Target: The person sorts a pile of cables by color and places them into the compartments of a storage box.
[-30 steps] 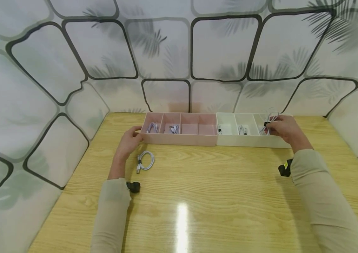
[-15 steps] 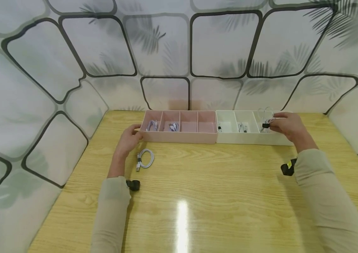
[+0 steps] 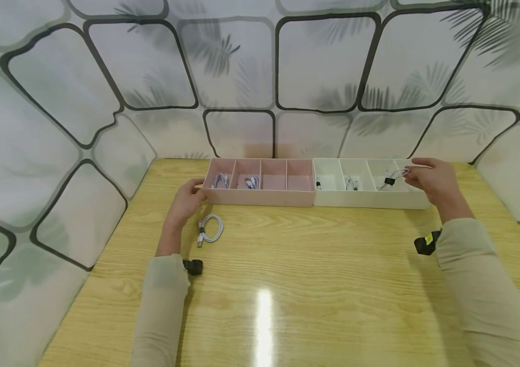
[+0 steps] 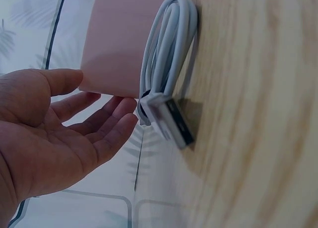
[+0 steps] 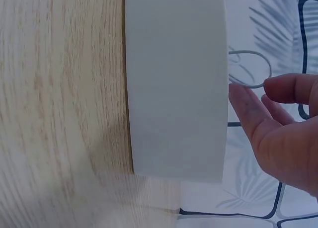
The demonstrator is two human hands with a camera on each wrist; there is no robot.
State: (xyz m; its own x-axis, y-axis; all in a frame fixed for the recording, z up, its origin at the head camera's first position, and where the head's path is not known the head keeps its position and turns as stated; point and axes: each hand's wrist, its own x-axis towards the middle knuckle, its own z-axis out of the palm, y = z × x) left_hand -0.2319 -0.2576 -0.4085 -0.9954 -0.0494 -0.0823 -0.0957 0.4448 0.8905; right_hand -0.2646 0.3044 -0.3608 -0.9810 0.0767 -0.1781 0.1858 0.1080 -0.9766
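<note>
My right hand point(image 3: 436, 184) is over the right end of the white divided box point(image 3: 370, 200). Its fingertips pinch the loop of a thin pale cable point(image 3: 397, 175), bundled with a black tie, above the box's right-hand compartments. In the right wrist view the cable's loop point(image 5: 271, 69) shows above the box's rim, by the fingertips; the rest is hidden behind the wall. My left hand point(image 3: 185, 204) touches the left end of the pink divided box point(image 3: 260, 198) with loosely bent fingers. A coiled grey-white USB cable point(image 3: 213, 228) lies on the table close to that hand.
The boxes stand end to end on the wooden table point(image 3: 287, 265), before a patterned backdrop point(image 3: 324, 66). Cables lie in the pink box's two left compartments, such as a white cable point(image 3: 252, 182). A small cable point(image 3: 352, 184) lies in the white box's second compartment.
My right hand has moved right, drawing the cable's loop from upright down toward the right end of the white box. The left hand stays at the pink box.
</note>
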